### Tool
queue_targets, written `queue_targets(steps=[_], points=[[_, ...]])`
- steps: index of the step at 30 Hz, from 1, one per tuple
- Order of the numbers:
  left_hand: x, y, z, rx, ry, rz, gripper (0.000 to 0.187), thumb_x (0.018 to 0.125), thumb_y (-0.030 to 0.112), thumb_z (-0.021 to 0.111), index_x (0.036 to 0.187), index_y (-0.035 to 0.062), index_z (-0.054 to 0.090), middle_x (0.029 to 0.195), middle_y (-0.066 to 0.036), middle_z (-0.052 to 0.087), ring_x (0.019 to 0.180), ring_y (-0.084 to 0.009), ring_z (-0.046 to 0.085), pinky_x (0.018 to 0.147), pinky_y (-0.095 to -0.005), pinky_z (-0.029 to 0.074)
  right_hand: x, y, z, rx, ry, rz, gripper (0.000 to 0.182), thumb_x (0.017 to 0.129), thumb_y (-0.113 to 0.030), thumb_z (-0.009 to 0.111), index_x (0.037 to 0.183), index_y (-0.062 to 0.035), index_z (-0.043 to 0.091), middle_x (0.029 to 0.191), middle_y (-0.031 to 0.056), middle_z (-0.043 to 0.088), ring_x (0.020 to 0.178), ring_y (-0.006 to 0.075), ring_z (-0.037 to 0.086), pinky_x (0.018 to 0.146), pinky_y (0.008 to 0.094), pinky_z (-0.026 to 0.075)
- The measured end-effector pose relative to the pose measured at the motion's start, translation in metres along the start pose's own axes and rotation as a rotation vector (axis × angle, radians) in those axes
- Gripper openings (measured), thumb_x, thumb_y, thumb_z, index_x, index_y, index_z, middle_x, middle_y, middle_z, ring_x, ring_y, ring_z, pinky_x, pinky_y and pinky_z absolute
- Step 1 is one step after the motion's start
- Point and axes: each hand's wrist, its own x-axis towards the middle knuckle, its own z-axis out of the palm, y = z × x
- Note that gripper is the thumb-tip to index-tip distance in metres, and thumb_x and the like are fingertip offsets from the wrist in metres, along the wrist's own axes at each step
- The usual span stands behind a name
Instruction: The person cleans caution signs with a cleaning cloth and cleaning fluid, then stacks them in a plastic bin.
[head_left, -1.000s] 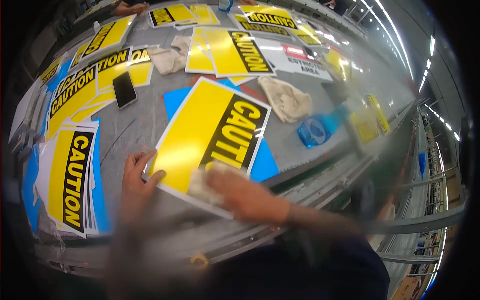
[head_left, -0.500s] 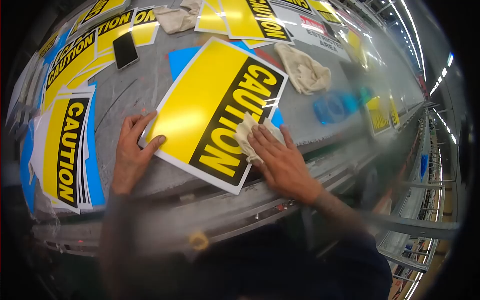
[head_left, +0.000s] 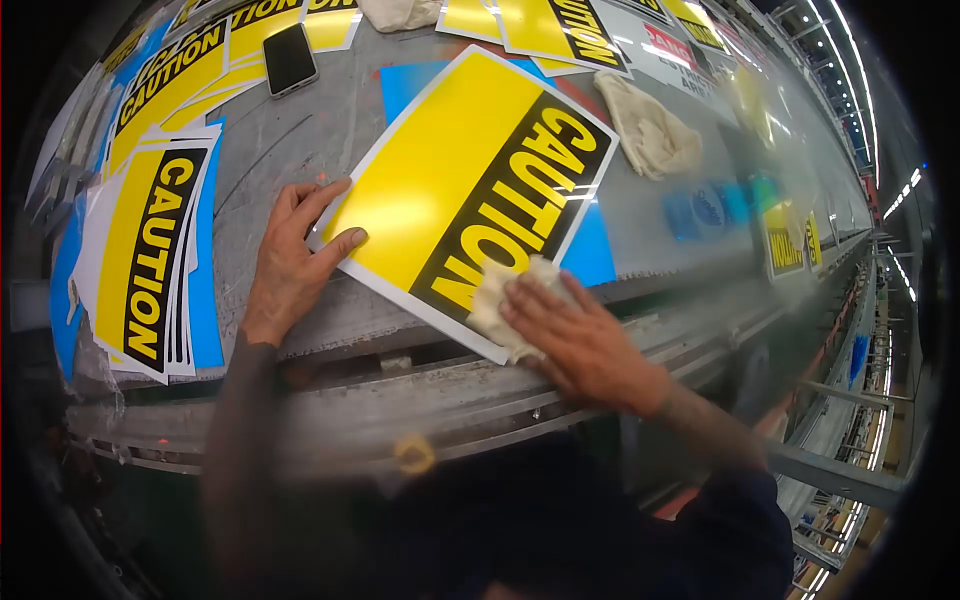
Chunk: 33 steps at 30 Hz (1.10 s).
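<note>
A yellow and black caution sign (head_left: 430,150) lies tilted on the grey table, partly over a blue sheet (head_left: 590,245). My left hand (head_left: 298,250) grips the sign's left corner, thumb on its face and fingers along the edge. Under my right hand (head_left: 570,335) a cream cloth (head_left: 495,300) is pressed against the sign's lower right end, over the last letters. The palm side of that hand is hidden.
On the left stands a stack of caution signs (head_left: 160,250). A phone (head_left: 290,60) lies near more signs at the back. Another cloth (head_left: 650,130) and a blurred blue bottle (head_left: 705,210) are to the right. A metal rail (head_left: 330,415) runs along the front edge.
My right hand has moved the cloth along the lettering toward the sign's lower corner. My left hand keeps its hold on the sign. The whole view has shifted a little.
</note>
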Motion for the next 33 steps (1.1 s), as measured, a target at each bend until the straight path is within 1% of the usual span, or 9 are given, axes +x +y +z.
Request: queue_targets(steps=[6,11,16,19,22,24,28,31,33], points=[[0.003,-0.007,0.003,0.018,0.021,0.046,0.054,0.097,0.033,0.082,0.146,0.0122,0.071,0.139,-0.015,0.062,0.132,-0.0306,0.062,0.11,-0.0433,0.053,0.099,0.005,0.005,0.105,0.178,-0.22,0.058,0.112,-0.034,0.06,0.163,-0.0082,0.05,0.172,0.0154,0.046,0.162,0.0333,0.039,0.134,0.0527,0.027],[-0.002,-0.009,-0.022,-0.149,-0.073,-0.004,0.045,0.1,0.021,0.077,0.142,0.0061,0.071,0.129,-0.013,0.067,0.116,-0.0274,0.067,0.102,-0.0377,0.055,0.143,0.085,-0.001,-0.092,0.465,-0.023,0.052,0.112,-0.026,0.059,0.16,-0.006,0.054,0.171,0.0176,0.047,0.16,0.039,0.04,0.133,0.0534,0.028],[0.008,-0.005,-0.027,-0.129,-0.119,0.018,0.043,0.1,0.017,0.074,0.14,0.0028,0.071,0.123,-0.013,0.067,0.109,-0.0254,0.067,0.097,-0.0364,0.054,0.101,-0.014,0.003,0.152,0.117,-0.367,0.055,0.106,-0.034,0.065,0.156,-0.0131,0.058,0.167,0.0156,0.05,0.16,0.0387,0.04,0.132,0.0549,0.029],[0.009,-0.011,-0.021,-0.103,-0.089,0.069,0.043,0.099,0.014,0.075,0.141,0.0034,0.071,0.121,-0.013,0.066,0.104,-0.025,0.066,0.091,-0.0352,0.054,0.137,0.075,0.002,-0.006,0.362,-0.17,0.051,0.109,-0.035,0.063,0.158,-0.0203,0.059,0.17,0.0153,0.048,0.159,0.0386,0.041,0.131,0.0574,0.031],[0.004,-0.011,-0.018,-0.091,-0.076,0.097,0.044,0.099,0.014,0.074,0.142,0.0035,0.07,0.12,-0.013,0.066,0.101,-0.0249,0.066,0.089,-0.0354,0.054,0.161,0.198,-0.013,-0.205,0.597,0.153,0.05,0.111,-0.031,0.056,0.151,-0.0011,0.059,0.16,0.0222,0.055,0.148,0.0457,0.051,0.124,0.0526,0.04],[0.006,-0.008,-0.025,-0.093,-0.074,0.088,0.043,0.1,0.013,0.074,0.142,0.0033,0.07,0.12,-0.013,0.066,0.101,-0.0249,0.065,0.088,-0.0356,0.054,0.153,0.167,-0.021,-0.065,0.444,0.225,0.053,0.112,-0.03,0.056,0.157,-0.0031,0.055,0.164,0.0235,0.051,0.154,0.044,0.046,0.128,0.0535,0.036],[0.006,-0.004,-0.024,-0.158,-0.075,0.028,0.043,0.099,0.013,0.074,0.14,0.003,0.071,0.121,-0.012,0.066,0.108,-0.0243,0.065,0.094,-0.0349,0.052,0.117,0.024,0.011,0.211,0.278,-0.193,0.056,0.112,-0.029,0.058,0.163,-0.0073,0.05,0.173,0.0192,0.043,0.162,0.04,0.036,0.135,0.0544,0.023],[0.004,-0.001,-0.02,-0.167,-0.07,0.038,0.042,0.099,0.012,0.074,0.139,0.0028,0.071,0.122,-0.013,0.066,0.109,-0.0252,0.066,0.095,-0.0353,0.052,0.132,0.074,0.009,0.118,0.366,-0.187,0.062,0.108,-0.035,0.065,0.164,-0.0119,0.05,0.168,0.0213,0.048,0.16,0.0418,0.041,0.132,0.0564,0.031],[0.0,-0.001,-0.02,-0.153,-0.077,0.046,0.041,0.099,0.012,0.073,0.138,0.0023,0.071,0.122,-0.014,0.067,0.108,-0.0264,0.067,0.095,-0.0367,0.053,0.151,0.132,-0.009,-0.017,0.482,0.074,0.052,0.113,-0.032,0.054,0.161,-0.0117,0.054,0.166,0.0227,0.05,0.157,0.0438,0.043,0.13,0.0556,0.032]])
